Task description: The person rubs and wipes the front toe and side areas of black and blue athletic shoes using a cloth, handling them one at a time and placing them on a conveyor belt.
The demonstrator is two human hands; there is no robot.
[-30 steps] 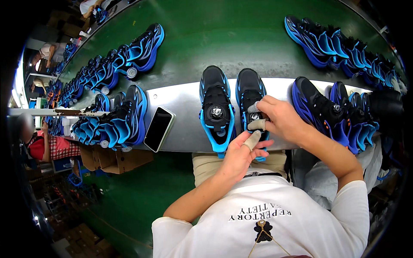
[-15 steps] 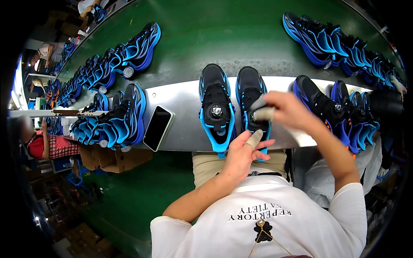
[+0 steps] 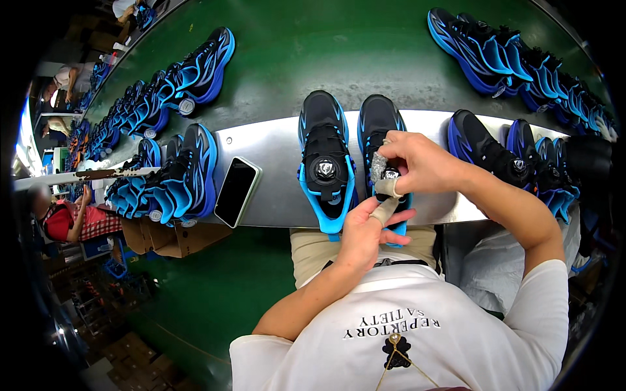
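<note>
Covering the right shoe (image 3: 380, 124), both hands (image 3: 417, 163) hide its dial

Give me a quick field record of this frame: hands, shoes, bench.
left hand: at the near end of the right shoe, taped finger up against it
right hand: over the right shoe, pinching a small grey piece
left shoe: beside it, untouched, round dial on top
bench: metal, both shoes on it
phone: dark screen, left of the pair
other shoes: blue and black, both sides and on the green belt
</note>
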